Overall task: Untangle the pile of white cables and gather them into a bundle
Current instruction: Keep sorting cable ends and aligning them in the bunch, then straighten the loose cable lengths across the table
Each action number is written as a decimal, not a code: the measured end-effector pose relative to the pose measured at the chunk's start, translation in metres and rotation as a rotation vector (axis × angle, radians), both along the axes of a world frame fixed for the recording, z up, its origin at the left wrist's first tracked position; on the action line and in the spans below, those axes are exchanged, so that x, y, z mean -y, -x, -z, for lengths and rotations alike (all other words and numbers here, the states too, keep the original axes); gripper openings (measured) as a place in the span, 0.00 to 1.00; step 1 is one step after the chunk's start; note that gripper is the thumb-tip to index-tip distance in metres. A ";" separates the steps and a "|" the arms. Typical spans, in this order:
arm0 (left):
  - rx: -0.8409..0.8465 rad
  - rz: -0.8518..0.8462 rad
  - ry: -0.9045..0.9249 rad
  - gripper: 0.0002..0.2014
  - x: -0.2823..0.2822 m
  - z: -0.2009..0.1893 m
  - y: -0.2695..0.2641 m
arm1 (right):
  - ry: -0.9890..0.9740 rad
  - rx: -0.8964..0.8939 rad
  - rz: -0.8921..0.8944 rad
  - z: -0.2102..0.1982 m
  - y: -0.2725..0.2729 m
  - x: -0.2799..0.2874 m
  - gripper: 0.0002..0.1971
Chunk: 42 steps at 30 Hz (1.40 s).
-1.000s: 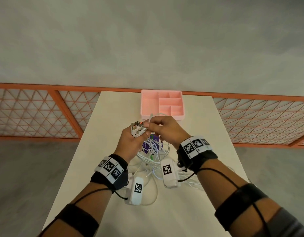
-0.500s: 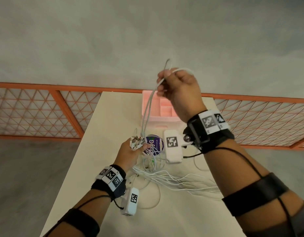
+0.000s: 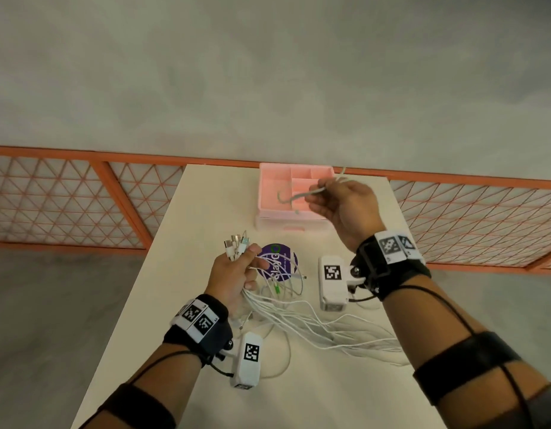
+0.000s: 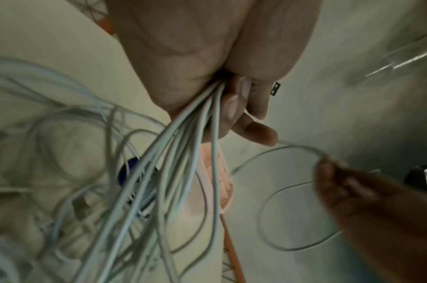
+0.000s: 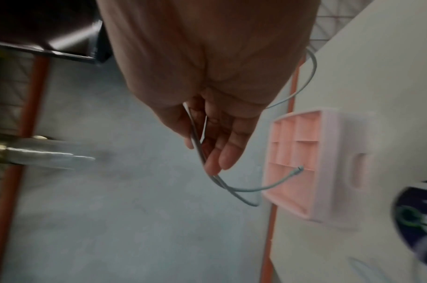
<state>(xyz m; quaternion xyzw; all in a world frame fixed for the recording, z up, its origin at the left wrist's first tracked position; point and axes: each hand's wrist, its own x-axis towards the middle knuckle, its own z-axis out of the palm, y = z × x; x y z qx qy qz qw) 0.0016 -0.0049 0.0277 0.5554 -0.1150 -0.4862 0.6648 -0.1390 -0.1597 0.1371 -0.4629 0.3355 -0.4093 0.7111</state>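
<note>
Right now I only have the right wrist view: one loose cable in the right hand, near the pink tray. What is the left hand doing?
Observer: The left hand grips a bunch of white cables, with their connector ends fanned out above the fist.
Operator: Where do those cables run?
Observer: Their tails trail across the table toward its right edge, spread out and crossing one another.
Operator: Are the two hands touching?
Observer: No. The right hand, pinching the single cable, is over the pink tray, apart from the left hand, which is nearer the person.
</note>
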 end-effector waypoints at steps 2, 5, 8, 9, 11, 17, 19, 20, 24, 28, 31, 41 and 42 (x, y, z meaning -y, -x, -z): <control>-0.049 0.026 0.017 0.08 0.002 -0.005 0.005 | -0.041 -0.046 -0.024 0.022 0.002 -0.006 0.06; -0.066 0.075 0.001 0.09 0.006 -0.010 0.010 | -0.087 -0.067 -0.084 0.043 0.003 -0.019 0.06; -0.107 0.084 -0.038 0.11 0.010 -0.013 0.013 | -0.107 -0.070 -0.176 0.053 0.004 -0.033 0.06; -0.145 0.073 -0.038 0.11 0.011 -0.014 0.013 | -0.098 -0.088 -0.209 0.056 0.005 -0.037 0.06; -0.226 0.024 -0.030 0.09 0.013 -0.014 0.013 | -0.063 -0.147 -0.264 0.061 0.008 -0.044 0.06; -0.330 -0.114 -0.087 0.08 0.016 -0.004 0.000 | -0.057 -0.225 -0.359 0.076 0.021 -0.052 0.08; -0.331 -0.133 -0.083 0.05 0.017 -0.006 0.001 | -0.077 -0.238 -0.357 0.079 0.023 -0.051 0.07; -0.319 -0.147 -0.080 0.04 0.017 -0.007 0.001 | -0.094 -0.246 -0.344 0.081 0.024 -0.050 0.06; -0.284 -0.171 -0.040 0.03 0.019 -0.007 -0.001 | -0.170 -0.319 -0.309 0.091 0.033 -0.045 0.05; -0.257 -0.149 -0.019 0.06 0.018 -0.005 -0.004 | -0.224 -0.390 -0.313 0.105 0.043 -0.044 0.06; -0.223 -0.175 -0.003 0.03 0.019 -0.004 -0.007 | -0.271 -0.439 -0.267 0.116 0.053 -0.043 0.05; -0.047 -0.052 0.022 0.03 0.019 -0.002 0.004 | -0.120 -1.023 -0.183 0.120 0.061 -0.032 0.19; -0.021 -0.035 0.024 0.04 0.019 -0.001 0.005 | -0.069 -1.072 -0.177 0.115 0.058 -0.031 0.20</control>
